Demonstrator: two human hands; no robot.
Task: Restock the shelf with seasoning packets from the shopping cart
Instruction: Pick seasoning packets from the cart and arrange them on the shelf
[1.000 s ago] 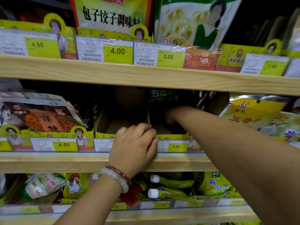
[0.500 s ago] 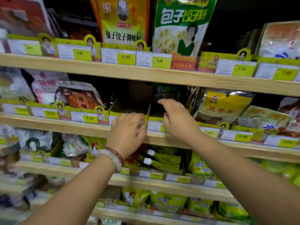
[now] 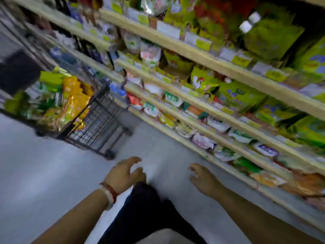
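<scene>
Packets (image 3: 70,95) of seasoning, yellow, gold and green, are piled high in the cart (image 3: 98,120) at the far left, filling its basket above the rim. The cart is a dark wire one, standing on the grey floor (image 3: 35,164) just beside the left end of the shelf (image 3: 202,50); one small wheel (image 3: 110,154) shows at its near corner. A dark shape (image 3: 15,71) sits behind the cart, too blurred to name.

Lower down, the left hand (image 3: 125,174) hangs over the floor with its fingers loosely spread and a little bent, holding nothing. A bracelet (image 3: 110,192) of pale and red beads circles that wrist. Between the two forearms a dark trouser leg (image 3: 146,208) points forward (the whole view is smeared, so fine detail is lost).

The right hand (image 3: 202,178) is also empty, fingers relaxed and slightly curled, near the lowest shelf boards but not touching them.

To the right, the wooden shelf runs in several tiers slanting across the view, each tier edged with pale and yellow price tags (image 3: 202,43). Green bags (image 3: 270,39) crowd the upper tiers, two of them showing white caps (image 3: 249,22); a green bag with a rooster picture (image 3: 200,80) sits midway. White, green and orange packs (image 3: 202,140) lie flat along the lower tiers.
</scene>
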